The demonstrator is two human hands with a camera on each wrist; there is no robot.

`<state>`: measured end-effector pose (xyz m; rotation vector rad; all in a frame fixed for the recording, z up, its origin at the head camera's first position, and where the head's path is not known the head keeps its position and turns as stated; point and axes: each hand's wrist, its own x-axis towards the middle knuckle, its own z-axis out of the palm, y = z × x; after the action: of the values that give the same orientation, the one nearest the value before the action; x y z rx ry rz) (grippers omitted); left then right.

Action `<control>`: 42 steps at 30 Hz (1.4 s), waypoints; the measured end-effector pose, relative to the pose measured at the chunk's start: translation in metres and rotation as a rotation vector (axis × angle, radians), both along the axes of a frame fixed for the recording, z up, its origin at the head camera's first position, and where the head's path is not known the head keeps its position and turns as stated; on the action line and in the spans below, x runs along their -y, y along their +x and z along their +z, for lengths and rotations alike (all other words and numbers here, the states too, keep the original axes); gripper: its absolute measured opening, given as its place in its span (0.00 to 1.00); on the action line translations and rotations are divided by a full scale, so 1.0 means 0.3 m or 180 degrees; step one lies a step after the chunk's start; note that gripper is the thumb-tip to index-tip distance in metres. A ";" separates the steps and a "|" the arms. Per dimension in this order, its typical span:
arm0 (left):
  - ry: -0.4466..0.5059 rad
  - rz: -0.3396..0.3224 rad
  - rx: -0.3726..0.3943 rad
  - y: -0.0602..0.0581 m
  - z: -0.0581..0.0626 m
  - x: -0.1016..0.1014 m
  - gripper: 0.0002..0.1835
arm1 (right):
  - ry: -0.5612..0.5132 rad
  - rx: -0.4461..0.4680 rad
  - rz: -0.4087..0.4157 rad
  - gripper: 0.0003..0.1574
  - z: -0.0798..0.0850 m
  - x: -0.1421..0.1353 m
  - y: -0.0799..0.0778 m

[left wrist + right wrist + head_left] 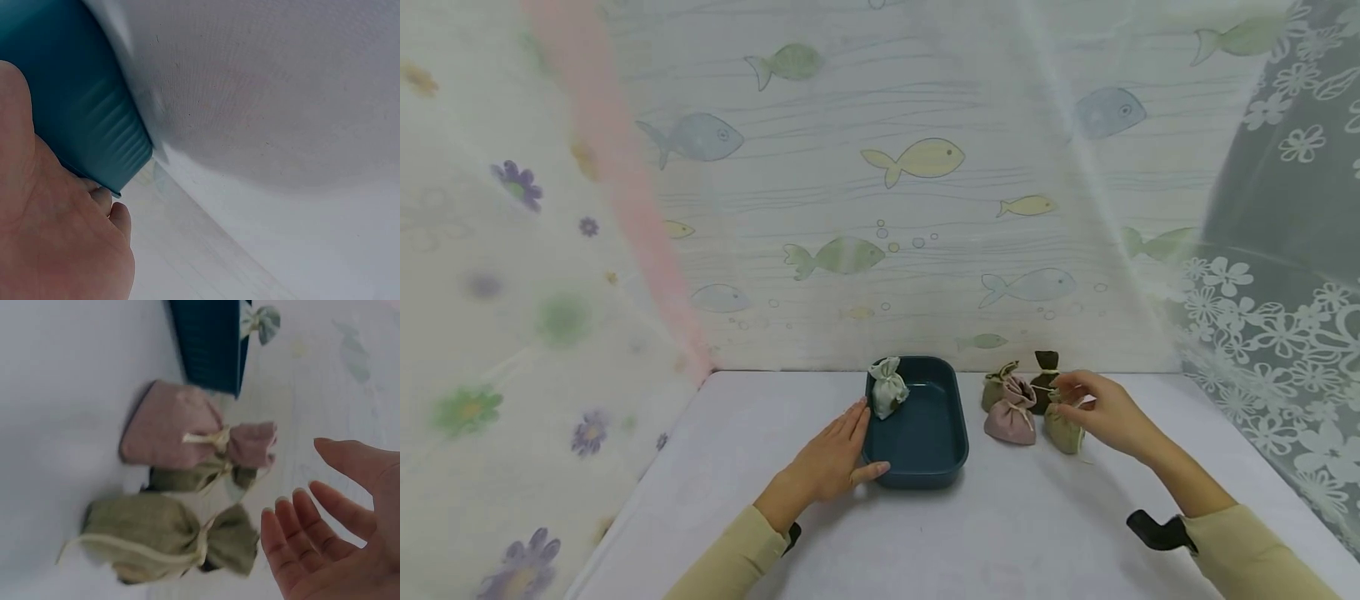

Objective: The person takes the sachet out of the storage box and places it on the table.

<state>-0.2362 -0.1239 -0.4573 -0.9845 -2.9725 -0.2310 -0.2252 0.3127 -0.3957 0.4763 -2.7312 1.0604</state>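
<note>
A dark blue rectangular dish (pixel 925 482) stands on the white table. My left hand (pixel 826 460) rests against its left side with fingers extended, thumb over the front corner; the left wrist view shows this hand (pixel 62 231) beside the ribbed wall (pixel 94 119). A pale patterned drawstring pouch (pixel 889 390) sits in the dish's back left corner. My right hand (pixel 1108 408) hovers at the neck of an olive pouch (pixel 1063 432). In the right wrist view the hand (pixel 331 537) has spread, slightly bent fingers, apart from that olive pouch (pixel 144 525).
A pink pouch (pixel 1011 422), another olive pouch (pixel 994 392) and a dark brown pouch (pixel 1045 379) cluster right of the dish. Behind the table hangs a fish-printed curtain (pixel 925 225). Flower-patterned sheets hang at both sides.
</note>
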 end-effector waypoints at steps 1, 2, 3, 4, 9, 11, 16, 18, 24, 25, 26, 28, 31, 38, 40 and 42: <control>0.0003 0.0003 0.0007 0.000 0.000 0.000 0.56 | -0.0025 0.0001 0.0049 0.24 0.006 0.017 -0.005; 0.0002 0.0007 0.0013 0.000 0.000 0.000 0.56 | -0.0057 0.0004 0.0101 0.24 0.013 0.035 -0.011; -0.0015 0.0013 0.0023 0.001 0.001 0.000 0.57 | -0.0084 0.0011 0.0146 0.24 0.018 0.053 -0.017; -0.0015 0.0019 0.0031 0.002 0.003 0.000 0.56 | -0.0112 0.0023 0.0187 0.24 0.023 0.072 -0.023; -0.0100 0.0035 0.0047 0.009 0.020 -0.002 0.54 | -0.0227 0.0049 0.0433 0.22 0.041 0.166 -0.060; -0.0135 0.0043 0.0048 0.011 0.023 -0.002 0.54 | -0.0226 0.0061 0.0503 0.22 0.048 0.203 -0.077; -0.0108 0.0034 0.0029 0.012 0.019 0.003 0.54 | -0.0186 0.0092 0.0585 0.24 0.060 0.295 -0.130; -0.0067 0.0015 0.0033 0.014 0.019 0.005 0.55 | -0.0216 0.0151 0.0604 0.25 0.066 0.329 -0.151; -0.0051 0.0002 0.0035 0.014 0.023 0.004 0.55 | -0.0273 0.0447 0.0626 0.29 0.086 0.416 -0.210; -0.0083 0.0012 0.0035 0.012 0.023 0.003 0.55 | -0.0267 0.0494 0.0625 0.30 0.088 0.428 -0.222; -0.0122 0.0025 0.0031 0.009 0.023 0.000 0.55 | -0.0284 0.0546 0.0621 0.30 0.090 0.442 -0.233; -0.0189 0.0054 0.0033 0.005 0.020 -0.003 0.54 | -0.0310 0.0618 0.0636 0.31 0.092 0.468 -0.252; -0.0189 0.0070 0.0062 0.007 0.022 -0.006 0.54 | -0.0376 0.0690 0.0662 0.31 0.079 0.502 -0.282; -0.0138 0.0056 0.0077 0.009 0.017 -0.007 0.54 | -0.0635 0.0984 0.0517 0.28 0.016 0.559 -0.336; -0.0148 0.0060 0.0044 0.003 0.007 -0.004 0.55 | -0.0697 0.1060 0.0472 0.28 0.002 0.572 -0.350; -0.0162 0.0065 0.0017 -0.005 -0.003 -0.002 0.56 | -0.0714 0.1110 0.0472 0.28 -0.010 0.583 -0.363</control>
<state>-0.2377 -0.1233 -0.4581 -0.9594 -3.0061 -0.1587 -0.3340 0.1377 -0.3987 0.5053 -2.8474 1.6035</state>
